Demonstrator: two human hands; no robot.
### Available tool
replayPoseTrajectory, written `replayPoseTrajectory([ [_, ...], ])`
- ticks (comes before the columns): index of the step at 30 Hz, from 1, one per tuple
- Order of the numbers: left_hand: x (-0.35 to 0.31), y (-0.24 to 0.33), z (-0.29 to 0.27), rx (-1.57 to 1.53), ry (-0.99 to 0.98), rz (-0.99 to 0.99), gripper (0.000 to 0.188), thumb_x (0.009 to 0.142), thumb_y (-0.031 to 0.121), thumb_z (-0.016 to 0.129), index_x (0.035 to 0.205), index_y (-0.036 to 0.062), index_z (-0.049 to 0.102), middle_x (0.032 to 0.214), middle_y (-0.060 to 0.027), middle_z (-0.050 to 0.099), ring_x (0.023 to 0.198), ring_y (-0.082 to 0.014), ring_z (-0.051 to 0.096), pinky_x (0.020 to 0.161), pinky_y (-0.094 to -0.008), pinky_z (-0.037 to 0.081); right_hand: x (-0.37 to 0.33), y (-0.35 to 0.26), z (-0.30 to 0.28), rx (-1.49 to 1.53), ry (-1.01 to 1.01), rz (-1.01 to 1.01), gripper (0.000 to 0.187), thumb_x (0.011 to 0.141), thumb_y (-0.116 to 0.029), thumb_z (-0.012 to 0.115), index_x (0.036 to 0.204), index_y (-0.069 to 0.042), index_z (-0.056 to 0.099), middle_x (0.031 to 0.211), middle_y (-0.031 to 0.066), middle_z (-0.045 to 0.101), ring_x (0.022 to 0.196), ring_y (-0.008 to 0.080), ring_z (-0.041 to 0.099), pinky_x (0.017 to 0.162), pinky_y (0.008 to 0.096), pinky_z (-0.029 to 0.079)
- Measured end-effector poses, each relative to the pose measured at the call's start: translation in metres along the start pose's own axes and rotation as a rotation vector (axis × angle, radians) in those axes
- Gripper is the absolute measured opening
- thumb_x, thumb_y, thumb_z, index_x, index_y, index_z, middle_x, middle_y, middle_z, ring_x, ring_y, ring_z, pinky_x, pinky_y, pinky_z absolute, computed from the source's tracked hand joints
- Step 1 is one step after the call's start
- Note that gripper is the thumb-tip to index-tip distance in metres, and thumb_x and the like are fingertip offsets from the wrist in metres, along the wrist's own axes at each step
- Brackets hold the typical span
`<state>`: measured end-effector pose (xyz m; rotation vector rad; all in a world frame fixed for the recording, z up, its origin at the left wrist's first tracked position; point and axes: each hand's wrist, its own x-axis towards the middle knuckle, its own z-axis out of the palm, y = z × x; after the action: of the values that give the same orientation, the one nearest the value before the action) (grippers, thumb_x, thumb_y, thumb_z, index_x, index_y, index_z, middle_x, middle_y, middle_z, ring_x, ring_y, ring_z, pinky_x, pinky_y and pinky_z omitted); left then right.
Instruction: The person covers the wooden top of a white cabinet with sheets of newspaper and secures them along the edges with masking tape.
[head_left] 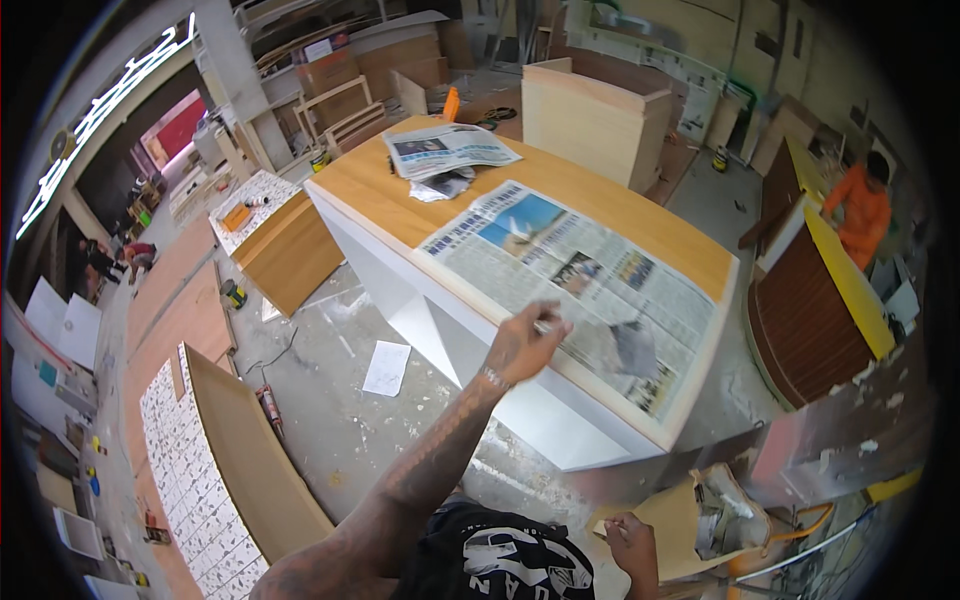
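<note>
Newspaper sheet (600, 305) lies spread beneath and beyond the fingers of the left hand (528, 343), over the desk top (375, 185); those fingers are curled in toward the thumb, though I cannot tell whether they pinch anything; the right hand (632, 548), lower and nearer the body, is bent too, its grip unclear; paper this thin would handle best under light, flat pressure, since bunched fingertips could crease or tear it; past the fingers, matte grey print meets warm wood grain; below them stands a flat white panel (570, 420).
</note>
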<state>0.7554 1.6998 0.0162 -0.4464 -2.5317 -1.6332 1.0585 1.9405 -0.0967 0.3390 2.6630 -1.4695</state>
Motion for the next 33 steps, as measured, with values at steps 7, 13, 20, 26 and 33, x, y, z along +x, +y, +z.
replayPoseTrajectory([
  [7, -0.124, -0.192, -0.129, 0.034, -0.351, -0.248, 0.04, 0.094, 0.035, 0.069, 0.121, 0.0052, 0.068, 0.1, -0.0108, 0.073, 0.082, -0.0197, 0.069, 0.078, -0.033, 0.056, 0.093, -0.198, 0.051, 0.181, 0.334, -0.146, 0.024, 0.092, -0.008, 0.065, 0.114, 0.001, 0.066, 0.097, 0.0112, 0.07, 0.077, 0.0135, 0.064, 0.068, 0.0292, 0.053],
  [13, -0.158, -0.283, -0.277, 0.123, -0.507, -0.445, 0.043, 0.094, 0.036, 0.067, 0.12, 0.0026, 0.065, 0.101, -0.0153, 0.074, 0.088, -0.0298, 0.073, 0.083, -0.0379, 0.057, 0.218, -0.279, 0.087, -0.313, 0.759, -0.402, 0.033, 0.089, -0.007, 0.065, 0.121, 0.004, 0.063, 0.103, 0.021, 0.068, 0.096, 0.0333, 0.065, 0.089, 0.0407, 0.051],
  [20, -0.119, -0.336, -0.429, 0.255, -0.188, -0.518, 0.042, 0.092, 0.029, 0.071, 0.124, 0.0036, 0.064, 0.103, -0.0132, 0.074, 0.079, -0.0241, 0.072, 0.074, -0.0366, 0.058, 0.297, -0.326, 0.207, -0.635, 0.689, -0.332, 0.037, 0.085, -0.005, 0.065, 0.122, 0.003, 0.062, 0.121, 0.0259, 0.061, 0.11, 0.0441, 0.06, 0.1, 0.0463, 0.045],
  [26, -0.06, -0.372, -0.44, 0.019, 0.144, -0.599, 0.04, 0.094, 0.023, 0.071, 0.127, 0.0004, 0.062, 0.101, -0.0112, 0.075, 0.082, -0.0162, 0.071, 0.075, -0.0316, 0.057, 0.429, -0.46, 0.265, -0.385, 0.268, -0.545, 0.034, 0.088, -0.01, 0.066, 0.12, 0.002, 0.063, 0.12, 0.0227, 0.062, 0.115, 0.042, 0.058, 0.102, 0.0437, 0.045],
  [33, 0.093, -0.383, -0.473, -0.264, 0.078, -0.635, 0.034, 0.098, 0.015, 0.064, 0.127, -0.0029, 0.06, 0.112, -0.0099, 0.072, 0.09, -0.0136, 0.068, 0.075, -0.0261, 0.055, 0.629, -0.563, 0.322, -0.525, 0.201, -0.787, 0.051, 0.086, -0.024, 0.071, 0.13, 0.0, 0.058, 0.134, 0.0207, 0.054, 0.123, 0.0364, 0.054, 0.105, 0.0448, 0.044],
])
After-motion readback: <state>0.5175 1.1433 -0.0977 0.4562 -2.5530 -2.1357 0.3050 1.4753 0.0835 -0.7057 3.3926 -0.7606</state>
